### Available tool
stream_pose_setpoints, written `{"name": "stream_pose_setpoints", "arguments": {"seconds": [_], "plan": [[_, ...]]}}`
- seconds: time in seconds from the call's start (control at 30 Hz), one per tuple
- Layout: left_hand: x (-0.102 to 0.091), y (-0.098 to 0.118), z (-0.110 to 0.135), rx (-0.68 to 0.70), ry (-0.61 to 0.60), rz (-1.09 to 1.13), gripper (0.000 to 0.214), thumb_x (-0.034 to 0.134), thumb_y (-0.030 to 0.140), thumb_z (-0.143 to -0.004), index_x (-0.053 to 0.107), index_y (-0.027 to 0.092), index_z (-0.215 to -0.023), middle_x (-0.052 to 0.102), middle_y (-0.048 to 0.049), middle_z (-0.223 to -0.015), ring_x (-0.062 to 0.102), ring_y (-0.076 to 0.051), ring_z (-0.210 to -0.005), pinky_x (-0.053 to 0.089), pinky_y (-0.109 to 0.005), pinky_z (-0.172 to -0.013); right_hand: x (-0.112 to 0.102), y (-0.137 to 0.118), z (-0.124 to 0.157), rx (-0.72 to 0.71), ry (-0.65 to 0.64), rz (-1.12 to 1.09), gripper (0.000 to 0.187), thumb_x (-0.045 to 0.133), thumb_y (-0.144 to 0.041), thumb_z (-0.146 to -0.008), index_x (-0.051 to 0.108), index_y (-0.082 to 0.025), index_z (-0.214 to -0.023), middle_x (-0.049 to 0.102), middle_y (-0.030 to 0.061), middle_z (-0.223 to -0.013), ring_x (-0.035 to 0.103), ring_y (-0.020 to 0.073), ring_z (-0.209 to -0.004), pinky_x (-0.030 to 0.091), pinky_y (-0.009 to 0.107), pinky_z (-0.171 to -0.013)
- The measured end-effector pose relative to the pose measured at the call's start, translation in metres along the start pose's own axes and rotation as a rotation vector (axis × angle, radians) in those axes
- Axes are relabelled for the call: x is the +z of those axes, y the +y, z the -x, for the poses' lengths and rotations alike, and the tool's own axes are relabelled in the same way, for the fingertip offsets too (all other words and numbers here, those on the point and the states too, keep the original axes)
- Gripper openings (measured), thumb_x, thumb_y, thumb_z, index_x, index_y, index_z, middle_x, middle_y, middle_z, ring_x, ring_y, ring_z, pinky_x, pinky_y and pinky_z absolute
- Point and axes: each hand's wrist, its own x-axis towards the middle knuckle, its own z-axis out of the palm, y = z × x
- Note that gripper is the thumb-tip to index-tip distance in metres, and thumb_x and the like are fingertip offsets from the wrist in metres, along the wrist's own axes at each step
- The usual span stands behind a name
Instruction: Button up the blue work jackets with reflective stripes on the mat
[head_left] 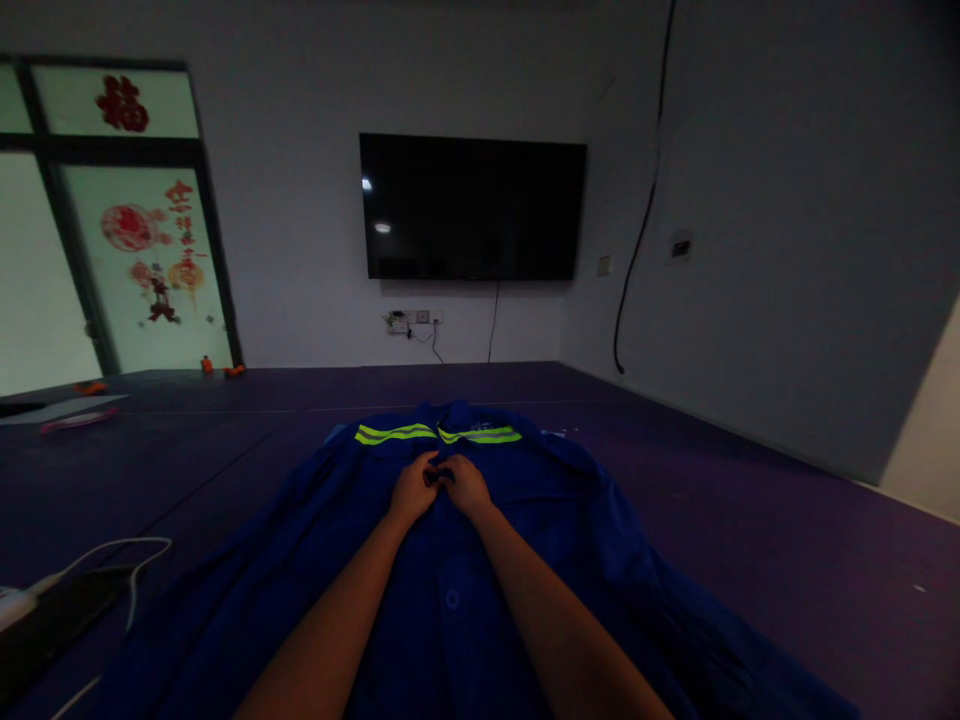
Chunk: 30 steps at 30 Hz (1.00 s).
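Dim room, dark purple table (750, 520) running back to a white wall with a black television (472, 207); red paper cut-outs on the window (142, 260) at left. Spread flat on the table, a blue work jacket (525, 540) with yellow reflective stripes (439, 434). Left hand (412, 490) and right hand (466, 486) touching at the jacket's front placket, fingers pinching fabric there. White cable (112, 560) at lower left, partly cut off. Between the fingertips, too dark to make out.
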Motion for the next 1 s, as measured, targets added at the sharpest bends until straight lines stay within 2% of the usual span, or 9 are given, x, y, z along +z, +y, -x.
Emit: {"name": "stream_pose_setpoints", "arguments": {"seconds": [0.2,0.4,1.0], "plan": [[-0.001,0.005,0.002,-0.019,0.009,-0.053,0.053,0.062,0.01,-0.065,0.05,0.017,-0.116,0.066,-0.0028,-0.079,0.057,-0.01,-0.06,0.044,-0.021,-0.058,-0.007,-0.004,0.004,0.057,0.014,0.088,0.016,0.058,-0.018,-0.074,0.065,-0.022,-0.088,0.062,0.0062,-0.098,0.054,0.0192,-0.098,0.039,0.028,-0.083],[-0.001,0.005,0.002,-0.036,-0.002,-0.139,0.047,0.063,0.016,-0.068,0.052,0.016,-0.113,0.065,-0.0034,-0.077,0.057,-0.011,-0.06,0.042,-0.021,-0.058,-0.009,-0.008,0.005,0.089,0.038,0.075,0.009,0.06,-0.018,-0.073,0.065,-0.022,-0.08,0.064,0.0056,-0.093,0.055,0.0192,-0.094,0.039,0.028,-0.08],[-0.002,0.005,0.002,-0.029,-0.025,-0.161,0.045,0.06,0.015,-0.07,0.052,0.015,-0.114,0.065,-0.0036,-0.076,0.057,-0.011,-0.06,0.042,-0.021,-0.058,-0.011,-0.012,0.006,0.111,0.011,0.169,0.007,0.058,-0.021,-0.075,0.064,-0.021,-0.077,0.064,0.0055,-0.088,0.057,0.0192,-0.088,0.04,0.026,-0.072]]}}
